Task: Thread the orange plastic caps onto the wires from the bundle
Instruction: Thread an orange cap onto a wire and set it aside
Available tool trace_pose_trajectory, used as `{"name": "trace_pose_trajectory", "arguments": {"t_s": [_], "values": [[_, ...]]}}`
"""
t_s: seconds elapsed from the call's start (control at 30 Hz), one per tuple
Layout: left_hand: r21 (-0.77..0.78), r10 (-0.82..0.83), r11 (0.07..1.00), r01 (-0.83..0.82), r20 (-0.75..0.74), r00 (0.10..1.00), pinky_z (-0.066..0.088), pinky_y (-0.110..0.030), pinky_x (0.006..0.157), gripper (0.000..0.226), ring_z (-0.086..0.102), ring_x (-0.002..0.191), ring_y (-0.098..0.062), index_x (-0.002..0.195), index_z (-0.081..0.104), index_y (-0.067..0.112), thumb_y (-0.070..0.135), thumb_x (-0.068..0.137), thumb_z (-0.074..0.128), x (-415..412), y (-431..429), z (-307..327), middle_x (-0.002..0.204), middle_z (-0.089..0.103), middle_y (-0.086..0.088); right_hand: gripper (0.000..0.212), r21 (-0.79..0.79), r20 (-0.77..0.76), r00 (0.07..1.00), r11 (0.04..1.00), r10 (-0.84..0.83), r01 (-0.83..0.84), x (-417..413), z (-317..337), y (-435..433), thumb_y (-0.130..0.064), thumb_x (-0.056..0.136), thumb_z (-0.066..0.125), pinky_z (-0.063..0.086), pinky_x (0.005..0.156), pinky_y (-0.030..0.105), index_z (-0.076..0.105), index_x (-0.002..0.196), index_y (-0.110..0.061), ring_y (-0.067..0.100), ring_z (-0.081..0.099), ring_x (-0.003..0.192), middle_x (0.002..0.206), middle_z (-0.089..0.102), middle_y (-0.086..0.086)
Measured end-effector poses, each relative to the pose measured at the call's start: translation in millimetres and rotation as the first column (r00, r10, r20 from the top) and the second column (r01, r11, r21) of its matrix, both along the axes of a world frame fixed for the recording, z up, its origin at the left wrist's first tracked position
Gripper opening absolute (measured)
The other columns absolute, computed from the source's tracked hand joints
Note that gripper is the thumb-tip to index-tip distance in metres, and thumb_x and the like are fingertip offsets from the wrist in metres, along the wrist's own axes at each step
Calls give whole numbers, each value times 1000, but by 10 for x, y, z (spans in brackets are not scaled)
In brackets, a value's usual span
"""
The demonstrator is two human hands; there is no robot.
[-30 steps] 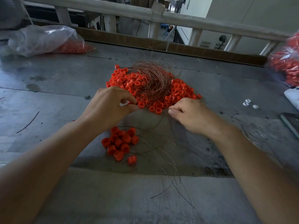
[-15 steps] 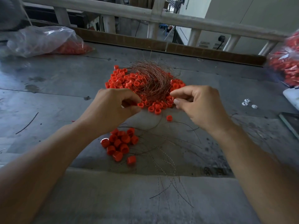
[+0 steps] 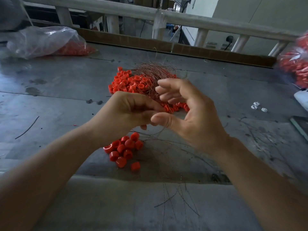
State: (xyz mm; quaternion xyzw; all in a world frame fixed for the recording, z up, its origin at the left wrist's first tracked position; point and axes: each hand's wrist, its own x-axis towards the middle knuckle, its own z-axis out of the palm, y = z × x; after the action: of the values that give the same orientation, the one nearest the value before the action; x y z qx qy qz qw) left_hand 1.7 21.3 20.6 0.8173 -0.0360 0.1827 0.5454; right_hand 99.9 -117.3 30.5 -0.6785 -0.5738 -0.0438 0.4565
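Right hand (image 3: 191, 114) now raised beside left hand (image 3: 126, 112), grip apart; left grip pinched together, contents hidden.

the right hand (image 3: 191, 114) has left the table below the pile of orange caps (image 3: 126, 82), where its fingertips lay a second ago. it rose and pinched shut half a second ago, and now hangs in the centre of the frame with its fingers (image 3: 165, 95) spread and loosely curled, covering the right part of the pile. the left hand (image 3: 126, 112) has slid from left of centre toward the middle, so its pinched fingertips now meet the right thumb (image 3: 160, 119). what they pinch cannot be made out.
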Motion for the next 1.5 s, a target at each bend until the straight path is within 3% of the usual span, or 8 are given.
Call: {"name": "trace_pose_trajectory", "arguments": {"t_s": [0.1,0.3,0.4,0.47,0.63,1.07,1.33,1.5], "values": [[-151,-29,988,34,30,999,52,-18,59,18,63,65,-5,85,73,19,26,72,63,-14,22,10,74,71,6,64,-146,-102,994,988,33,-48,24,-22,0,-45,70,65,39,86,5,46,125,-19,-10,53,99,101,53,-21],[-234,-38,971,47,44,998,51,-18,59,18,66,70,-10,85,74,23,25,71,64,-28,68,17,78,72,-1,24,30,-19,1000,1000,4,-3,71,13,7,-16,74,69,49,66,14,61,96,-13,12,59,75,78,60,-5],[-252,16,968,-5,39,999,52,-18,59,23,68,71,-12,90,71,23,21,67,72,-22,93,10,81,72,-3,6,55,120,987,994,-105,99,132,55,-10,-7,77,66,44,67,13,67,82,-4,10,55,74,76,59,0],[-231,90,970,-82,25,996,51,-15,61,27,67,69,-8,87,68,20,20,60,72,-8,93,-5,80,72,1,3,56,93,984,987,-155,150,164,82,-30,-9,80,62,43,66,14,64,80,-6,6,53,69,75,58,-4],[-185,172,968,-173,-18,985,50,-10,67,28,67,72,-2,80,69,27,19,54,70,-17,78,-12,79,72,10,8,49,-50,990,990,-128,131,140,111,-52,-15,84,55,39,61,12,53,78,-20,-2,48,63,71,50,-16],[-188,162,969,-158,7,987,53,-16,61,28,67,61,-11,84,67,16,16,57,69,-52,34,48,74,72,3,7,-11,-46,996,997,-75,74,24,69,-10,-15,83,57,37,59,7,54,77,-18,-3,50,63,68,50,-17],[-229,85,970,-78,20,996,50,-13,61,30,62,61,-4,91,67,19,16,61,67,-72,48,48,72,69,6,12,-30,28,991,991,-133,134,46,58,4,-12,82,58,39,65,7,69,86,-8,5,53,70,75,58,-4],[-292,70,955,-57,34,997,52,-18,64,23,69,74,-12,88,64,13,12,66,63,-62,62,29,81,71,-2,12,-47,33,991,990,-130,132,53,39,0,-4,84,60,43,69,11,69,90,-8,8,57,75,82,64,2]]}}
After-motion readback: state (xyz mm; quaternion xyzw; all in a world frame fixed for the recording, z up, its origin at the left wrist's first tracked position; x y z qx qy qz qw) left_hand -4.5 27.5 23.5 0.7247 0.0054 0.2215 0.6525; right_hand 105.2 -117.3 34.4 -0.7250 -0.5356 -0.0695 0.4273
